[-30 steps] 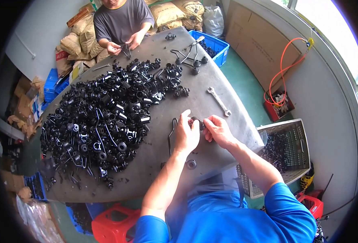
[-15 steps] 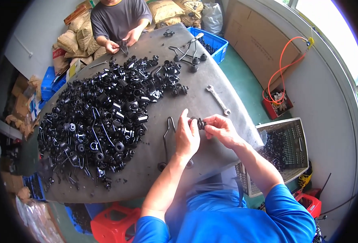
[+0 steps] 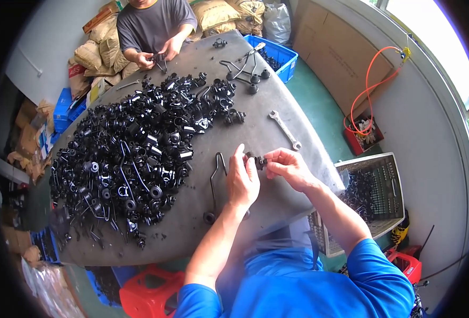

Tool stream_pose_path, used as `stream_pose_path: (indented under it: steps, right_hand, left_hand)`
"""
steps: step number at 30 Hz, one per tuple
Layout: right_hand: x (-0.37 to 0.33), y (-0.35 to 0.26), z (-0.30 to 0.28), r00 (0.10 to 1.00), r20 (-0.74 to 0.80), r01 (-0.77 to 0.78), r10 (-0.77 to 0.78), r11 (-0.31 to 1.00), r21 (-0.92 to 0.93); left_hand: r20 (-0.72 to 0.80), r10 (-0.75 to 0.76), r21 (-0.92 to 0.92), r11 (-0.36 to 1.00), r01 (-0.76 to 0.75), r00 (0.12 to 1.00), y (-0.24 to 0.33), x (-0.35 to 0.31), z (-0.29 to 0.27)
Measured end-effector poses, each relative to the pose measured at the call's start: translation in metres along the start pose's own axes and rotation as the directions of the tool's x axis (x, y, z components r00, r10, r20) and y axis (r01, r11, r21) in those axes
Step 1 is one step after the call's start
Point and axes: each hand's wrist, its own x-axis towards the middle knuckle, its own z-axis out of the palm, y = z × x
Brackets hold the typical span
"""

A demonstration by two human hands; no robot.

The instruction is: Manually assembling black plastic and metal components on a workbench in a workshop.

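Observation:
Above the table's near right part, my left hand (image 3: 243,181) holds a small black clamp-like fitting (image 3: 253,158) between thumb and fingers. My right hand (image 3: 289,168) pinches the fitting's right end with thumb and forefinger. Its finer details are hidden by my fingers. Just left of my left hand lies a bent black wire bracket (image 3: 213,183) with round black ends, partly covered by my forearm. Beyond my right hand rests an open-ended wrench (image 3: 285,130). A big heap of black metal fittings (image 3: 139,143) covers the table's left half.
Across the table (image 3: 266,201) a person (image 3: 157,32) handles a black part. More wire brackets (image 3: 242,71) lie at the far right, beside a blue crate (image 3: 285,55). A grey crate of parts (image 3: 372,196) stands right of the table; a red stool (image 3: 149,291) is at lower left.
My hands stay together around the fitting, with the right fingers shifting slightly at its end. The person opposite has brought both hands closer together on their part.

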Motion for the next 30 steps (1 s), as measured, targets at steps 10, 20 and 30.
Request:
stream_pose_path:
  steps: [10, 20, 30]
  right_hand:
    - [0.005, -0.001, -0.002, 0.979, -0.078, -0.180, 0.188, 0.979, 0.099]
    - [0.000, -0.002, 0.005, 0.987, -0.113, -0.124, 0.115, 0.989, -0.081]
    - [-0.004, 0.002, 0.000, 0.981, -0.143, -0.115, 0.130, 0.987, 0.111]
  left_hand:
    - [0.017, -0.001, 0.028, 1.000, 0.001, 1.000, 0.001, -0.001, 0.000]
    - [0.058, -0.037, 0.056, 0.998, 0.034, 0.998, -0.003, -0.001, 0.002]
    - [0.014, -0.007, 0.005, 1.000, 0.007, 1.000, -0.003, -0.002, 0.002]
